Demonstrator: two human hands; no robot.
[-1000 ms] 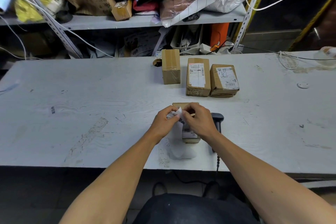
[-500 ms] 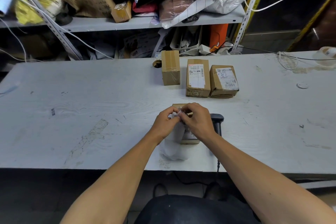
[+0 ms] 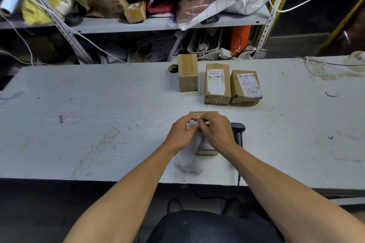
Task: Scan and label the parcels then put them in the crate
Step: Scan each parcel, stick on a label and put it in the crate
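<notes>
Change: the white label [image 3: 192, 124] is more gathered between the fingertips than a second ago, when more of it stood open above the parcel; both hands sit in much the same place over the small box.
Table: a long pale grey worktop [image 3: 98, 116], scuffed and stained, runs across the whole view – everything in play lies on it.
Shelving: a metal rack [image 3: 162, 25] behind the table is crammed with cardboard boxes, plastic bags and cables.
Far parcels: three brown cartons stand in a row near the back edge – a plain taped parcel [image 3: 188, 73] on the left, a middle parcel [image 3: 217, 85] with a printed label on top, and a right-hand parcel [image 3: 245, 88] whose label bears handwriting; the last two are just beside each other.
Near parcel: a small carton [image 3: 206, 151] lies directly under the hands, mostly hidden by them, its near end showing.
Backing sheet: pale, crumpled paper [image 3: 189, 162] trails from under the left wrist toward the table edge.
Scanner: a black handheld scanner [image 3: 238, 131] lies just right of the near parcel, partly behind the right wrist, its cord dropping over the edge.
Left hand: the left hand [image 3: 180, 134] pinches the label's edge with curled fingertips.
Right hand: the right hand [image 3: 214, 133] pinches the same label from the other side, fingertips meeting the left's.
</notes>
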